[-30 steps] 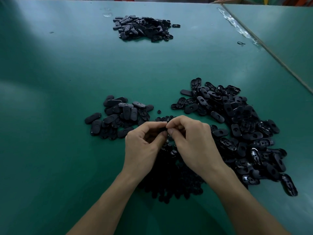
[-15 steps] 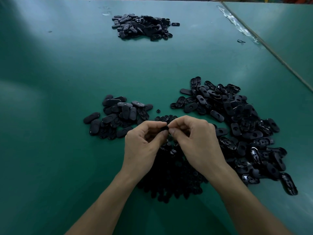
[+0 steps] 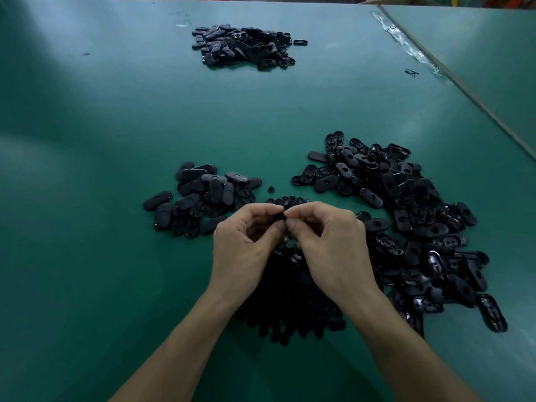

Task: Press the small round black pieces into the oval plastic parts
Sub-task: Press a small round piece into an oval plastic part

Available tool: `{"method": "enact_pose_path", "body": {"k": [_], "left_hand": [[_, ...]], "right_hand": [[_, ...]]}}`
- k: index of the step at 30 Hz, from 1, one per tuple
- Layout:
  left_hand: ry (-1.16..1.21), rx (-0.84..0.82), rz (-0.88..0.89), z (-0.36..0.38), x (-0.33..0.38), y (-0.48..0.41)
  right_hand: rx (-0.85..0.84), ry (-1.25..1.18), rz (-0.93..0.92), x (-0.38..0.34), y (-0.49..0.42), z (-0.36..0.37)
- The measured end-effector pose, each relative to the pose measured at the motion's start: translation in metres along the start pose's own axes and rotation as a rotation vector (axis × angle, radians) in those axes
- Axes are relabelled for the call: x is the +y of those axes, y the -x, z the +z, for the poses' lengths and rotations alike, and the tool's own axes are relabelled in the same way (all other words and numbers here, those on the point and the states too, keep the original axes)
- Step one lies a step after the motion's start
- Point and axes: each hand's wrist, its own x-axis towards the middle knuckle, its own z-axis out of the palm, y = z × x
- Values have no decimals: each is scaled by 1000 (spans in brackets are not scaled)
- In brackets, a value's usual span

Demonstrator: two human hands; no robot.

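Green mat point(image 3: 87, 256) across whole bench, dim light. Left of centre: small pile of ovals point(image 3: 200, 198), mostly smooth side up, flat on mat. Up near far edge: far pile point(image 3: 243, 46) of black parts, well apart from both hands.

Left hand point(image 3: 246, 245) raised over mat, fingers curled, thumb and forefinger tips pinching black part point(image 3: 279, 217). Just beyond the fingertips: one loose round piece point(image 3: 271, 188), alone on mat between the two near piles.

Black part: right where both hands' fingertips meet, mostly covered, only a dark sliver showing. Cannot tell if oval, round or both pressed together.

Beneath hands and wrists: heap of small round pieces point(image 3: 290, 309), partly hidden by forearms.

Right hand point(image 3: 333, 245) mirrored: fingers curled, thumb and forefinger tips clamped on same black part, tips touching left hand's.

Right of that: big heap of ovals point(image 3: 406, 221), many hollow side up, spread from mid-table down toward near edge.

Top right: clear tape strip point(image 3: 406, 39) along table seam, small dark scrap point(image 3: 412, 72) just beside it.
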Motion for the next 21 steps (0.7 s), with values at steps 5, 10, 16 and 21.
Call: {"method": "enact_pose_path", "body": {"k": [5, 10, 16, 21], "left_hand": [[-2, -4, 2, 0, -1, 0], [19, -4, -8, -1, -1, 0], [8, 2, -17, 0, -1, 1], [28, 28, -26, 0, -1, 2]], "right_hand": [[-23, 65, -40, -3, 0, -2], [-32, 39, 2, -5, -3, -6], [-28, 155, -55, -8, 0, -6], [-19, 189, -56, -10, -1, -2]]}}
